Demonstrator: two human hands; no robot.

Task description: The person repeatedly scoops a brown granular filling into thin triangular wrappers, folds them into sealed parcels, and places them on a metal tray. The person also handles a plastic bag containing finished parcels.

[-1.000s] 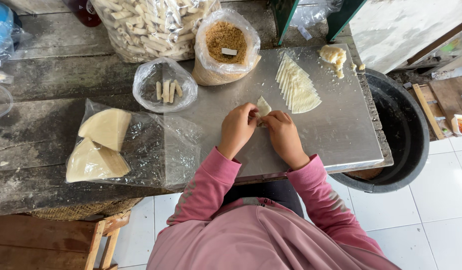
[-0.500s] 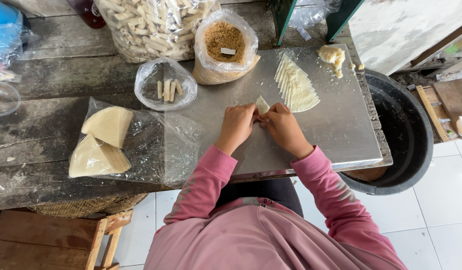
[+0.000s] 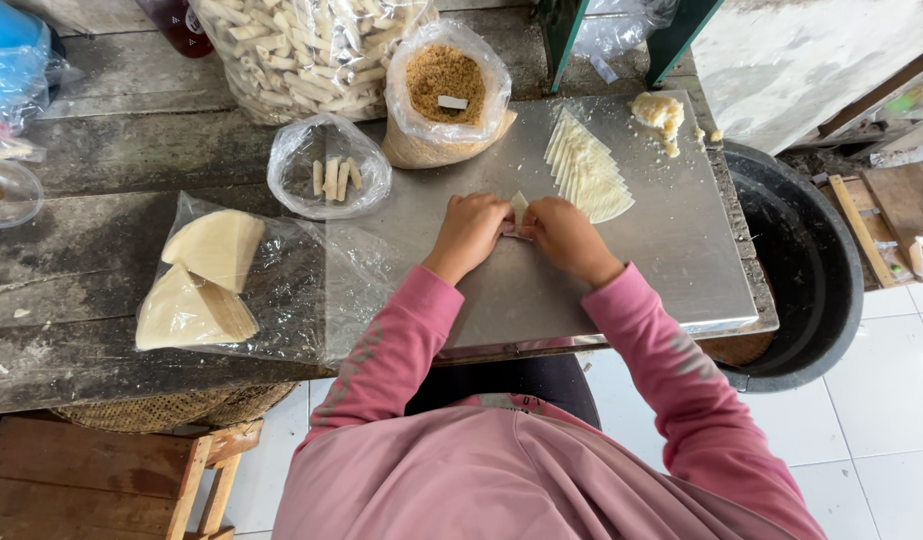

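Note:
My left hand and my right hand meet on a metal sheet and pinch one small pale wrapper between their fingertips. Its tip sticks up between the thumbs; the rest is hidden under my fingers. Just beyond my right hand lies a fanned row of triangular wrappers. A lump of pale filling sits at the sheet's far right corner. Pink sleeves cover both arms.
A small open bag with a few rolled sticks and a bag of brown crumbs stand beyond my left hand. A large bag of rolled sticks is behind. Stacked wrappers in plastic lie left. A black tub is right.
Both hands have closed further together over the wrapper, folding it, so less of it shows than a second ago. Nothing else on the table has moved.

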